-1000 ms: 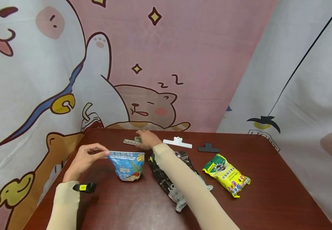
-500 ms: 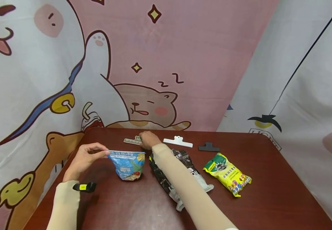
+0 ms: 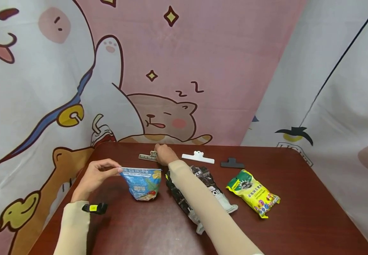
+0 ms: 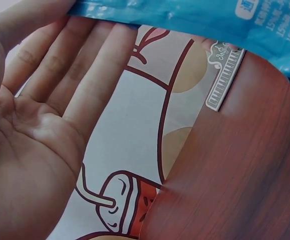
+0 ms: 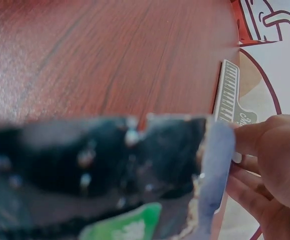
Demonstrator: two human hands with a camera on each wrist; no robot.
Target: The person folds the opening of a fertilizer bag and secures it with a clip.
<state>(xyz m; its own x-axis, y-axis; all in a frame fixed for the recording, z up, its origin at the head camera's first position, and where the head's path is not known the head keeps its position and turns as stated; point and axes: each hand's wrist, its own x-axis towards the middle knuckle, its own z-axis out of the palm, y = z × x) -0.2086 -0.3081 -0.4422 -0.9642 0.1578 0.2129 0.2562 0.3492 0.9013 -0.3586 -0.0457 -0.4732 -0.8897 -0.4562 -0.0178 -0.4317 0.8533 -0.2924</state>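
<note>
My left hand (image 3: pixel 96 175) pinches the top left corner of a blue printed bag (image 3: pixel 142 184), which stands upright on the table with its top edge drawn flat. In the left wrist view that bag (image 4: pixel 185 17) crosses the top, over the thumb and fingertips. Toward the back of the table, my right hand (image 3: pixel 166 154) grips a metal clip (image 3: pixel 148 157) patterned with piano keys. The right wrist view has thumb and fingers on both sides of this clip (image 5: pixel 229 87); a dark bag edge hides part of it.
A black bag (image 3: pixel 203 173) lies partly under the right forearm. Farther right are a white clip (image 3: pixel 198 157), a dark grey clip (image 3: pixel 232 163) and a yellow and green bag (image 3: pixel 253 193). A printed cloth (image 3: pixel 222 71) hangs behind the table (image 3: pixel 298 212).
The right hand has shifted slightly right, and its fingers, spread over the piano-key clip before, have closed on it. The left hand and the blue bag have stayed in place.
</note>
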